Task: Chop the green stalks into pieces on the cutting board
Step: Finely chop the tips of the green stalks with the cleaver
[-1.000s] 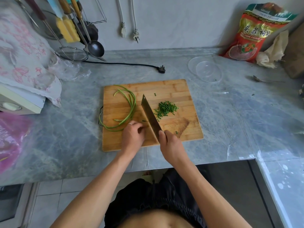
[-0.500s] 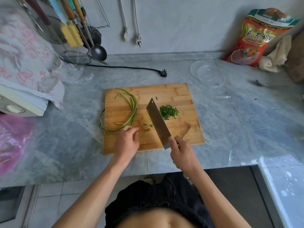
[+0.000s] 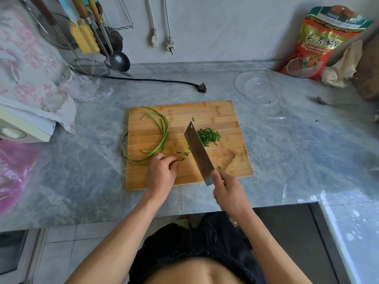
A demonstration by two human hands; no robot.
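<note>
Green stalks (image 3: 162,132) lie in a long curve on the left half of the bamboo cutting board (image 3: 215,111), their far ends near the board's top edge and their near ends running under my left hand (image 3: 161,176). That hand's grip is curled down on the stalk ends, fingertips bunched at the cut end, a ring on one finger. A few loose cut bits lie just beside those fingertips. My right hand (image 3: 229,193) has its grip wrapped round the handle of the cleaver (image 3: 198,151), thumb laid against the heel of the blade. I hold the blade tilted, its flat side facing up and left, its tip pointing away from me; whether the edge touches the board I cannot tell. Just right of the blade sits a small heap of chopped pieces (image 3: 209,137), near the board's middle.

Beneath the board is a grey marbled surface (image 3: 287,150). Behind the board a black plug (image 3: 202,87) lies at the end of its cord. To the back right are a clear plastic bowl (image 3: 257,88) and, against the wall, a red bag (image 3: 322,42). A wire strainer (image 3: 89,67) and a ladle (image 3: 119,60) hang at the back left.
</note>
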